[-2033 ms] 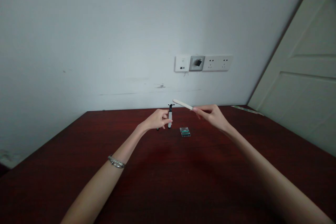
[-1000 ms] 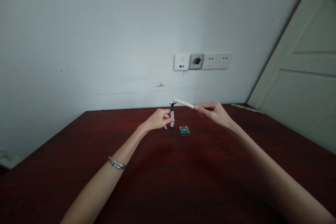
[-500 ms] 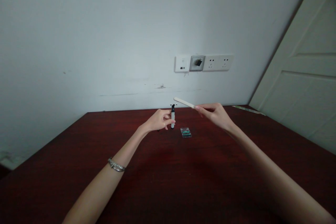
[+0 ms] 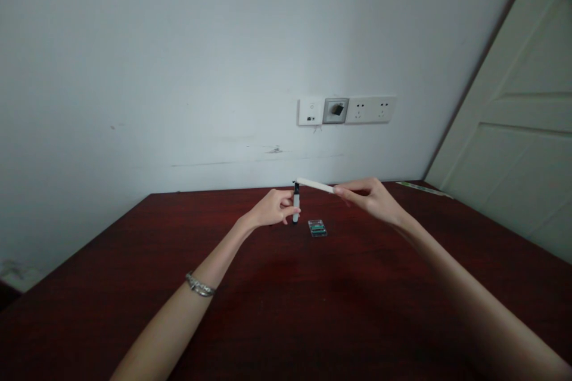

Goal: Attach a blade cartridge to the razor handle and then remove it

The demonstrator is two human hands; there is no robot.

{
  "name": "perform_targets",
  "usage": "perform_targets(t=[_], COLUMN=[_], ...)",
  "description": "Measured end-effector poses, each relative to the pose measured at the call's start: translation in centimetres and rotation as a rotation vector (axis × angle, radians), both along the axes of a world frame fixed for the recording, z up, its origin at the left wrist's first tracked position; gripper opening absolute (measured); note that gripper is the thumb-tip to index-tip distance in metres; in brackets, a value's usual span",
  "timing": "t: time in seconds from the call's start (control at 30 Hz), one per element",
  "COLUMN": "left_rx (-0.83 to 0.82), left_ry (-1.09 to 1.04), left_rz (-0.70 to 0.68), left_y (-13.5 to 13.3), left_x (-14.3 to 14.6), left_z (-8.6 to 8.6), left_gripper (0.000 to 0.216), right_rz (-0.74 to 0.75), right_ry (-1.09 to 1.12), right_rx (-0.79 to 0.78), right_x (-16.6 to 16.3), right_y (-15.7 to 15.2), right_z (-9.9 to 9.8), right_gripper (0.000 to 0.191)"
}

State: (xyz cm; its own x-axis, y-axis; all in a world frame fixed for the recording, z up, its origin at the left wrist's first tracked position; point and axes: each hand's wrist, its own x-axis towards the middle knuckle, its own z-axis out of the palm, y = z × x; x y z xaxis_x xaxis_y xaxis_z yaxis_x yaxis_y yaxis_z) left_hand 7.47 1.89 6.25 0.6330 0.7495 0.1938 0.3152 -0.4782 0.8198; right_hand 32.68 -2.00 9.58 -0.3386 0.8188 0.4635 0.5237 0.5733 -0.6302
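Note:
Upright in my left hand (image 4: pixel 273 208) is a small razor (image 4: pixel 296 207), with a grey handle and a dark head at the top. Thumb and fingers pinch its handle. My right hand (image 4: pixel 369 196) grips one end of a slim, off-white stick (image 4: pixel 315 185). The stick's far tip lies at the razor's head, overlapping it from my view; whether they touch I cannot tell. Below and between the hands, a small clear plastic case (image 4: pixel 317 228) with green strips inside rests on the table.
The dark red wooden table (image 4: pixel 286 309) runs back to a pale wall. Sockets and switch plates (image 4: pixel 369 109) are mounted above it, one with a black plug. A thin printed strip (image 4: pixel 423 189) lies at the back right edge, near a white panelled door (image 4: pixel 522 119).
My right hand has lowered the stick, bringing its tip down from above the razor to the razor's head. My left hand keeps the razor upright in nearly the same place.

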Motion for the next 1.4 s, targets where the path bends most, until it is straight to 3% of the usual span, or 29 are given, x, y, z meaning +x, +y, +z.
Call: perform_targets(t=[0.2, 0.37, 0.63, 0.9, 1.2, 1.4], left_rx=[0.002, 0.001, 0.009, 0.017, 0.02, 0.016], left_ry=[-0.014, 0.001, 0.016, 0.012, 0.02, 0.021], left_rz=[-0.011, 0.009, 0.02, 0.024, 0.013, 0.043], left_y=[0.0, 0.0, 0.3, 0.7, 0.2, 0.4], left_x=[0.0, 0.1, 0.0, -0.1, -0.2, -0.1], left_z=[0.3, 0.5, 0.0, -0.3, 0.1, -0.1], left_gripper=[0.017, 0.017, 0.017, 0.016, 0.016, 0.014], right_rz=[-0.096, 0.007, -0.031, -0.029, -0.119, -0.035], right_ry=[0.072, 0.053, 0.059, 0.001, -0.028, -0.041], right_rx=[0.006, -0.015, -0.01, 0.051, 0.061, 0.068], right_x=[-0.1, -0.9, -0.1, -1.6, 1.0, -1.1], right_y=[0.3, 0.2, 0.9, -0.2, 0.7, -0.7], right_z=[-0.4, -0.6, -1.0, -0.4, -0.4, 0.4], right_gripper=[0.043, 0.042, 0.045, 0.043, 0.042, 0.044])
